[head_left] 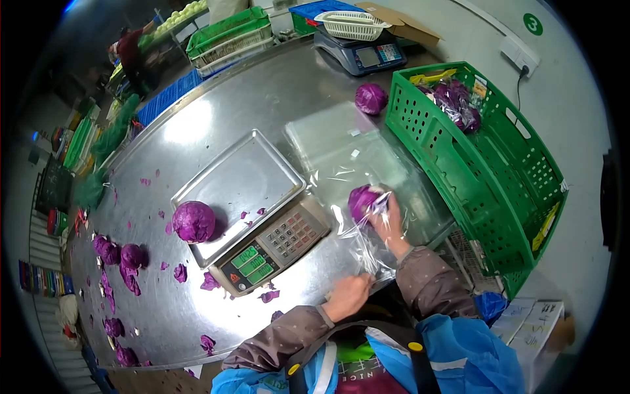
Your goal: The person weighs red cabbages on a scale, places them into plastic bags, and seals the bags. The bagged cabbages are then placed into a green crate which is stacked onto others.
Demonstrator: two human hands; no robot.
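A red cabbage (363, 203) is in my right hand (388, 220), whose fingers wrap round its right side; clear film of a plastic bag (365, 248) covers the hand and hangs below it. My left hand (350, 297) is closed on the bag's gathered edge, close to my body. Left of both hands stands a digital scale (282, 240) with lit green displays. Another red cabbage (193, 222) rests on the left end of its metal pan (244, 172). Flat clear bags (341, 141) lie in a stack beyond my right hand.
A green crate (472, 177) on the right holds bagged cabbage (456, 102). One loose cabbage (371, 98) sits beside it. A second scale (361, 56) with a white basket (354, 25) stands at the back. Small cabbages and torn leaves (131, 282) litter the table's left side.
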